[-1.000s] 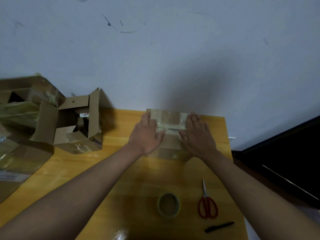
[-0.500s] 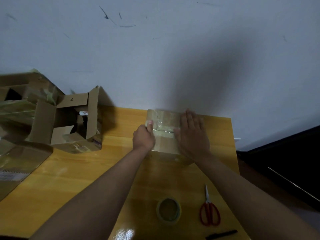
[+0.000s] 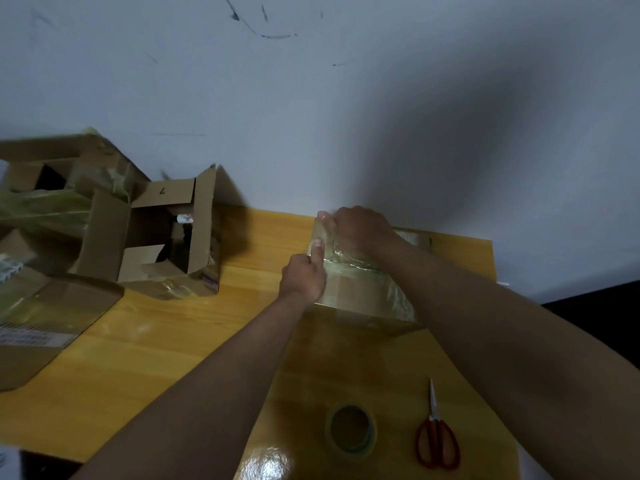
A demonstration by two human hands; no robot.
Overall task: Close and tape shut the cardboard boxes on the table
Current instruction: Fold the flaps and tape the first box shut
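Observation:
A closed cardboard box (image 3: 367, 292) wrapped in shiny clear tape sits on the yellow table (image 3: 145, 344) by the wall. My left hand (image 3: 304, 271) is curled at the box's left edge, with its thumb pressing the tape on the top seam. My right hand (image 3: 360, 230) lies over the far left corner of the box top, fingers bent down on the tape. An open cardboard box (image 3: 166, 237) with its flaps up stands at the left. A roll of clear tape (image 3: 350, 432) lies flat near the front edge.
Red-handled scissors (image 3: 437, 441) lie to the right of the tape roll. More open and flattened cardboard boxes (image 3: 45, 306) pile up at the far left. The wall runs right behind the table, and a dark drop lies beyond the table's right edge.
My right hand slid from the box's right half across to its far left corner. My left hand went from flat on the top to curled at the left edge, thumb pressing.

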